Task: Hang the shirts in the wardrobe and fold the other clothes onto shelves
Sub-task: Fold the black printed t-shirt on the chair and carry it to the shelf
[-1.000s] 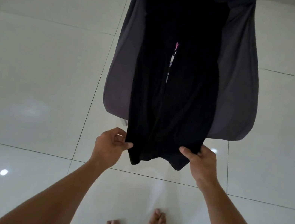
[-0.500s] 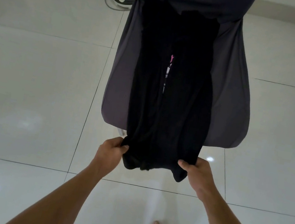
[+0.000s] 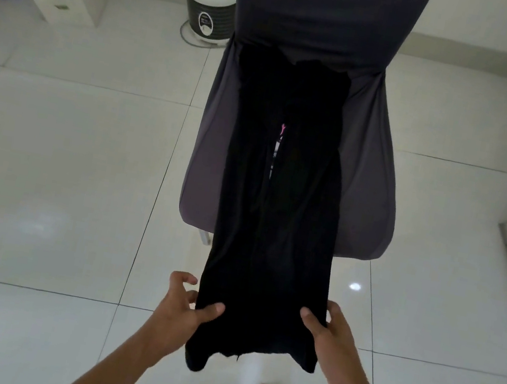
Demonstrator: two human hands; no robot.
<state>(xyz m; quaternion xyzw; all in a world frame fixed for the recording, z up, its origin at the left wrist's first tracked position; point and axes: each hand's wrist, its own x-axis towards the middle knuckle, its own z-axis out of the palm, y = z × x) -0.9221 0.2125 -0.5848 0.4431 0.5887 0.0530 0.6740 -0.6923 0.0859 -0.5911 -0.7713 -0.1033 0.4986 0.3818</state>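
Hands (image 3: 180, 309) (image 3: 332, 339) slid up garment (image 3: 277, 223); hem (image 3: 217, 349) below grip.

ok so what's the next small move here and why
Probably lift the near end and fold it forward onto the part on the chair seat. The black garment lies lengthwise in a narrow strip, its near end hangs past the seat's front edge, and the left hand and right hand each pinch a side there.

Black garment (image 3: 274, 229) on chair (image 3: 371, 185), near end in both hands' grip.
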